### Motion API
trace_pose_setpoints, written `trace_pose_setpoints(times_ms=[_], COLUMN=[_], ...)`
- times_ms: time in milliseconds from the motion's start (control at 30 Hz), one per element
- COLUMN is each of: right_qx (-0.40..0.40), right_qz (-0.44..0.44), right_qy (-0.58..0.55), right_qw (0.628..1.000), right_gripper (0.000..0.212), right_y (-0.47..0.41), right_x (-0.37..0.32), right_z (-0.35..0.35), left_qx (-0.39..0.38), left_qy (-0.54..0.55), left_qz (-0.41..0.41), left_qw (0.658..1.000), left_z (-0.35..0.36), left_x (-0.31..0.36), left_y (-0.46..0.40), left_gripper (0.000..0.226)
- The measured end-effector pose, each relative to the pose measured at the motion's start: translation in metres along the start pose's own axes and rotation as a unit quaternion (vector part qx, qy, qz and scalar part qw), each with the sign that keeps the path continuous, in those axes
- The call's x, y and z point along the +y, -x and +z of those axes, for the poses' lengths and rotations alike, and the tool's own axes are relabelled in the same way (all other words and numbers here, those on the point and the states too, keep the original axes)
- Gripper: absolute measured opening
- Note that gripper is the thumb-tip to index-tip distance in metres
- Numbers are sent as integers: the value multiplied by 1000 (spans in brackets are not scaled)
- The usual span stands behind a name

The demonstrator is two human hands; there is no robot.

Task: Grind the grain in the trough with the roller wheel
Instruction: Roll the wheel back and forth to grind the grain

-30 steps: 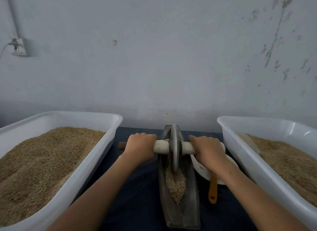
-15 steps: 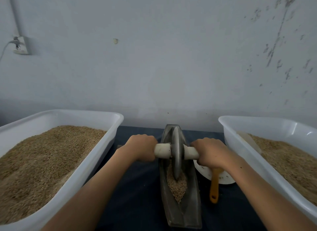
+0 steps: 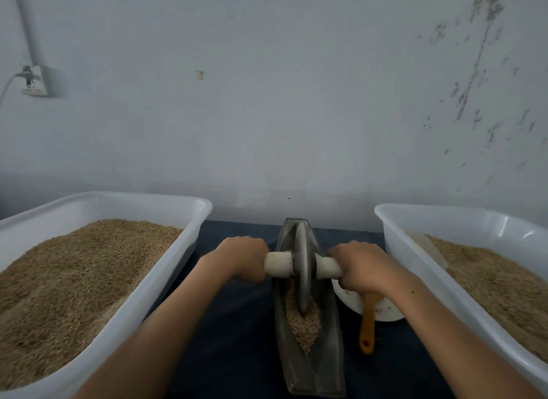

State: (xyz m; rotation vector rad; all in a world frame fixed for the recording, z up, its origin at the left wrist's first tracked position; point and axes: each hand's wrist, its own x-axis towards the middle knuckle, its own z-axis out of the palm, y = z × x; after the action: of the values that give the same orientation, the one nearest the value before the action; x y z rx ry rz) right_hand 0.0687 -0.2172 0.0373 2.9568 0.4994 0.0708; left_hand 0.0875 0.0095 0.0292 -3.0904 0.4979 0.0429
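The narrow boat-shaped grey metal trough (image 3: 311,366) lies lengthwise on the dark blue cloth-covered table (image 3: 237,339), between two white plastic tubs of brown grain (image 3: 98,283) (image 3: 474,268); the thin grey metal roller wheel (image 3: 303,268) stands upright in its far half, its rim in the tan grain (image 3: 305,324); the left hand (image 3: 244,257) and right hand (image 3: 360,266) each curl tightly round the pale wooden axle handle (image 3: 278,263); an orange-handled scoop (image 3: 367,321) rests on a white plate (image 3: 385,309) just right of the trough.
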Motion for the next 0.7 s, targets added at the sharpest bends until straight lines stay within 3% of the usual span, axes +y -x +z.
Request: trace_pose_setpoints(times_ms=[67,167,333,433,567,700], right_qx=[-40,-23,136,187,140,14], right_qz=[-7,-5,37,47,33,9], right_qy=[-3,0,-2,0,2,-13], right_qw=[999,1000,990,981,990,1000], right_gripper=[28,26,21,24,21,23], right_y=[1,-1,-6,-8,-8,-5], right_x=[1,2,0,0,4,5], right_z=[-4,-2,18,26,20,6], left_qx=[-29,-14,180,242,217,80], left_qy=[24,16,-81,-85,-76,-54], left_qz=[9,10,0,-4,-1,4], left_qw=[999,1000,980,966,973,995], left_z=[-2,-2,7,13,12,0], left_x=[-1,-1,7,9,8,6], left_y=[2,3,2,0,2,5], left_gripper=[37,34,25,22,24,30])
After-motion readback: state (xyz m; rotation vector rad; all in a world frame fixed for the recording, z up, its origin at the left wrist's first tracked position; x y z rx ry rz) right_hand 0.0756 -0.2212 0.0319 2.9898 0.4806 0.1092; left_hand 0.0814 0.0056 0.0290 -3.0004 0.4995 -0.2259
